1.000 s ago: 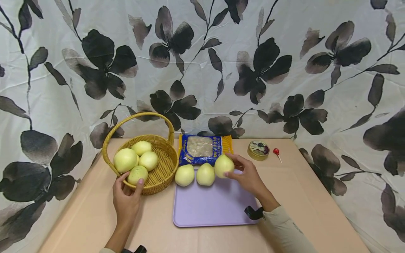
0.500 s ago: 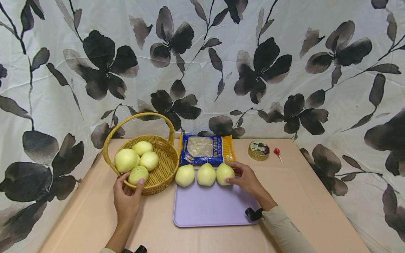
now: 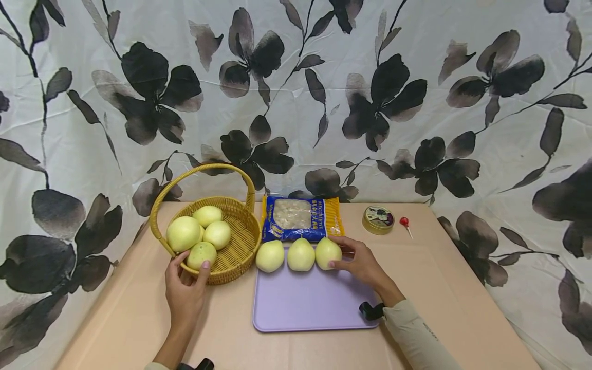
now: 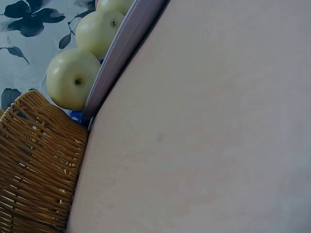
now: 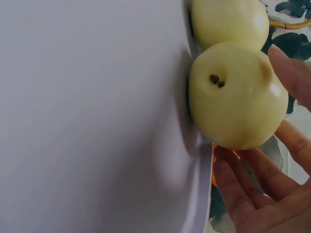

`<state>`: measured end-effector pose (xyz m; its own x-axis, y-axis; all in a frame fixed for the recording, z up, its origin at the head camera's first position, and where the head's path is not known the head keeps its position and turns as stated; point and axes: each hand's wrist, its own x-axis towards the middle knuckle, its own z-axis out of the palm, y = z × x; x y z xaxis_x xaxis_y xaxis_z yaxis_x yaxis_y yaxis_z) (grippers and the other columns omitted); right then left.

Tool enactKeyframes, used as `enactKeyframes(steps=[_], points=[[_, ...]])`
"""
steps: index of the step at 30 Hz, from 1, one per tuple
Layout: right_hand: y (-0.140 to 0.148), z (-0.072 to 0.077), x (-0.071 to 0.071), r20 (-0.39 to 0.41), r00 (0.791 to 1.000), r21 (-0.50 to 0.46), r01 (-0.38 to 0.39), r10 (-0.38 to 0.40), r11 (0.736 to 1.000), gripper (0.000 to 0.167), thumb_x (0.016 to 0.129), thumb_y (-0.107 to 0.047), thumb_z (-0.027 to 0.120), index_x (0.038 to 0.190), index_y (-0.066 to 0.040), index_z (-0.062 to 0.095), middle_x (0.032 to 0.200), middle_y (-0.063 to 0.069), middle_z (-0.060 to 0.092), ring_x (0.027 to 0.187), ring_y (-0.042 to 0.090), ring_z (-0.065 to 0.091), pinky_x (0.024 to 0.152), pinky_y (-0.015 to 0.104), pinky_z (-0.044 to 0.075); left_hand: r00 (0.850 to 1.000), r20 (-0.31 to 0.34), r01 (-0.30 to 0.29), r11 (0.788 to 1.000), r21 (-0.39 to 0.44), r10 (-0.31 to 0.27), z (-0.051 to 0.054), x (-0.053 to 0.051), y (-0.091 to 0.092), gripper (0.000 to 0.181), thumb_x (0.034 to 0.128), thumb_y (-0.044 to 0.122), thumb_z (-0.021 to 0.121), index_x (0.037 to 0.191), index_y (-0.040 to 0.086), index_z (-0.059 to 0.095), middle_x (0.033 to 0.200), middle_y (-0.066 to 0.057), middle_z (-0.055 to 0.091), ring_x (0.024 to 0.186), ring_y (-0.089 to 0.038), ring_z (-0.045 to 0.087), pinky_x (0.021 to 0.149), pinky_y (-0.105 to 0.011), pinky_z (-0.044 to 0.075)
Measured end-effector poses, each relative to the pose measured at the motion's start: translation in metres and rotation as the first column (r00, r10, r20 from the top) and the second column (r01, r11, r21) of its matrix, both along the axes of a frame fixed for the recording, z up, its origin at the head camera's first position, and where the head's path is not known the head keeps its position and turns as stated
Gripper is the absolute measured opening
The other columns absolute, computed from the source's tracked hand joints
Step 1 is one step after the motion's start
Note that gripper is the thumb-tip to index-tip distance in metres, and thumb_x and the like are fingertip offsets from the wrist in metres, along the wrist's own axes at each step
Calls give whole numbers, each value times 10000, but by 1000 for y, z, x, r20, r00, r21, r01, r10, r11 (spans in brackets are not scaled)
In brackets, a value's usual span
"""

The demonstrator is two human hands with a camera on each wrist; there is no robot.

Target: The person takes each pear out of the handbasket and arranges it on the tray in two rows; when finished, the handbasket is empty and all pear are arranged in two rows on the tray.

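Several basket pears point(image 3: 183, 234) lie in the basket point(image 3: 240, 249), by the far left corner of the worktop point(image 3: 444, 293); your left hand point(image 3: 187, 293) grips its near rim, and a light hold should avoid tipping it. Along the far edge of the tray point(image 3: 314, 306) come the left pear point(image 3: 270, 256), the middle pear point(image 3: 300, 255), then the right pear point(image 3: 327, 253), pinched between your right hand's point(image 3: 363, 262) thumb and fingers. It looks liable to roll, so feel it steady, then loosen evenly.

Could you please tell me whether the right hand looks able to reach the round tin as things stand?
Probably yes: only bare table lies between the right hand and the round tin, though the hand would likely have to release its pear first.
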<state>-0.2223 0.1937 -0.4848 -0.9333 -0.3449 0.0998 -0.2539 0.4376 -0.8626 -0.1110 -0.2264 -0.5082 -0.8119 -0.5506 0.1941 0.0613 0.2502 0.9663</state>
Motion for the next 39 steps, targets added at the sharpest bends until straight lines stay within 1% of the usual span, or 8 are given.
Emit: enactKeyframes(steps=[5, 7, 12, 16, 23, 27, 30, 39], points=[[0, 3, 1, -14, 1000, 19, 28, -27, 999, 695, 836, -153, 928, 1470, -135, 643, 1462, 109, 671, 1287, 367, 659, 1146, 572, 521, 1000, -7, 6, 1000, 3, -6, 1, 0, 1, 642, 1016, 292, 747, 1556, 127, 442, 1611, -109, 338, 1490, -408, 446, 951, 28, 431], [-1, 7, 2, -29, 999, 30, 45, -44, 999, 705, 835, -164, 930, 1475, -127, 636, 1472, 100, 667, 1311, 364, 648, 1171, 574, 501, 1000, -10, 6, 1000, 5, -6, 2, -1, 1, 638, 1016, 284, 748, 1552, 121, 442, 1604, -114, 341, 1484, -412, 450, 947, 28, 433], [-9, 25, 4, -44, 994, 47, 105, -103, 993, 717, 840, -216, 932, 1485, -140, 628, 1491, 119, 651, 1359, 375, 616, 1204, 595, 462, 1000, -12, 5, 1000, 10, -5, 3, -1, 1, 638, 1014, 272, 750, 1552, 116, 444, 1594, -113, 346, 1481, -418, 452, 945, 27, 434], [-21, 40, 6, -66, 990, 34, 125, -123, 992, 695, 839, -253, 935, 1468, -187, 646, 1487, 124, 648, 1381, 379, 599, 1198, 619, 459, 1000, -13, 12, 1000, 11, -12, 2, -2, 1, 647, 1012, 262, 754, 1557, 111, 440, 1597, -128, 344, 1475, -437, 454, 935, 31, 431], [-52, 58, 10, -119, 990, -56, 72, -78, 996, 632, 834, -202, 939, 1415, -209, 690, 1410, 37, 711, 1391, 357, 592, 1219, 601, 438, 1000, -17, 18, 1000, 20, -17, 1, -3, -1, 645, 1009, 238, 758, 1556, 110, 439, 1606, -122, 335, 1468, -430, 463, 929, 36, 437], [-72, 65, 13, -133, 990, -74, 34, -43, 997, 635, 817, -223, 952, 1399, -246, 698, 1398, 18, 718, 1371, 320, 614, 1209, 610, 441, 1000, -11, 24, 999, 22, -24, -1, -3, -3, 653, 1012, 228, 753, 1566, 106, 429, 1641, -125, 307, 1480, -439, 450, 928, 41, 433], [-88, 68, 13, -141, 990, -81, -8, -4, 997, 624, 829, -238, 944, 1400, -261, 693, 1419, 36, 701, 1357, 303, 624, 1202, 617, 446, 1000, -10, 29, 999, 25, -29, 1, -3, -3, 654, 1014, 234, 751, 1567, 106, 426, 1661, -122, 285, 1491, -437, 439, 932, 42, 432], [-137, 76, 12, -161, 982, -60, -112, 102, 992, 611, 843, -242, 933, 1407, -241, 697, 1418, -37, 699, 1355, 212, 628, 1169, 490, 513, 1000, -5, 26, 999, 20, -26, 4, -2, -1, 642, 1016, 276, 747, 1555, 119, 434, 1638, -116, 305, 1480, -412, 457, 945, 31, 439]])
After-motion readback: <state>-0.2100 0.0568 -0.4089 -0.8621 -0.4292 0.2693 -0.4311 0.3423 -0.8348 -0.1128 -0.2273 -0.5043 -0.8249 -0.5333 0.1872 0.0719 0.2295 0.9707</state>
